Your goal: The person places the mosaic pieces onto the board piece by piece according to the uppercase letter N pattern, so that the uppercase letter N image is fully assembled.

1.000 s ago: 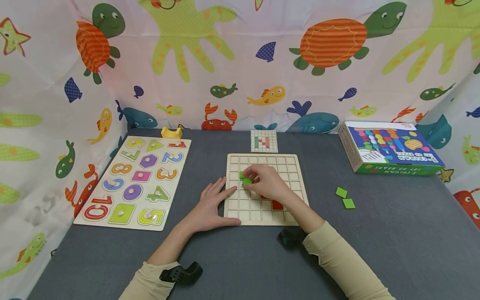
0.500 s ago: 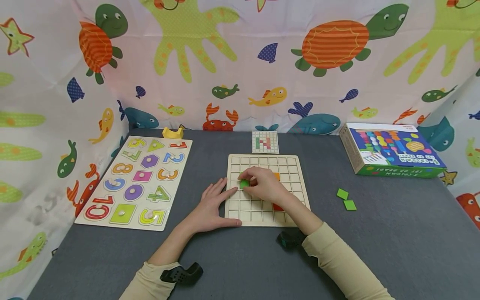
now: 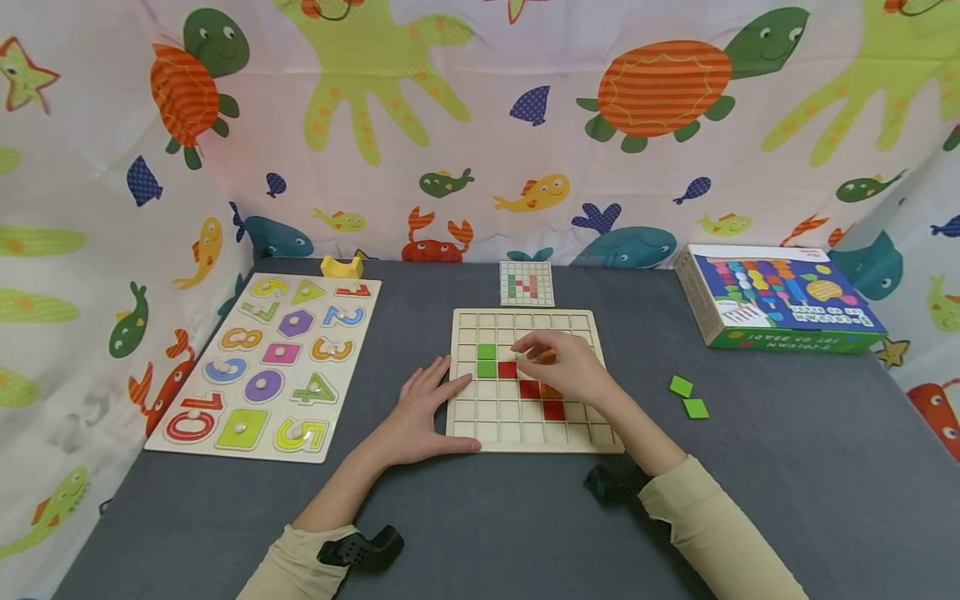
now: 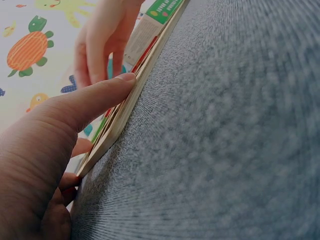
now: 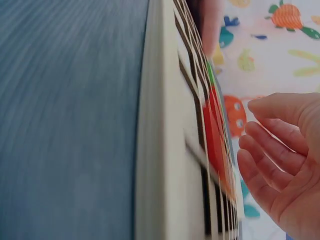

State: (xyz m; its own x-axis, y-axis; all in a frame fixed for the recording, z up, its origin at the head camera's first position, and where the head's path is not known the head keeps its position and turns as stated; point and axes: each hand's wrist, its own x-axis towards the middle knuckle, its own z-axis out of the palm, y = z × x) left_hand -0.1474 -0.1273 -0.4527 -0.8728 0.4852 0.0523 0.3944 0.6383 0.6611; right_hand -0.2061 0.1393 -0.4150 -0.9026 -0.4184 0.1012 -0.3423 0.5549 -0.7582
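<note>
A wooden grid board (image 3: 467, 430) lies on the table. Two green square tiles (image 3: 487, 369) fill cells at its left, one behind the other. Beside them, red tiles (image 3: 529, 389) step diagonally toward the front right, and an orange tile (image 3: 551, 392) shows partly under the right hand. My left hand (image 3: 416, 421) rests at the board's left side, fingers spread along the edge, the thumb (image 4: 107, 97) on the front corner. Above the board's middle is my right hand (image 3: 564, 365), fingers loosely bent and nothing between them in the right wrist view.
Two loose green tiles (image 3: 695, 408) lie right of the board. A small pattern card (image 3: 527, 284) is behind it. To the left lies a number-and-shape puzzle board (image 3: 282, 354), with a yellow piece (image 3: 342, 267) at its back edge. A game box (image 3: 780, 296) stands back right.
My right hand has let go of the green tile, which now lies flat in its cell, and has moved right over the board. My left hand has stayed put.
</note>
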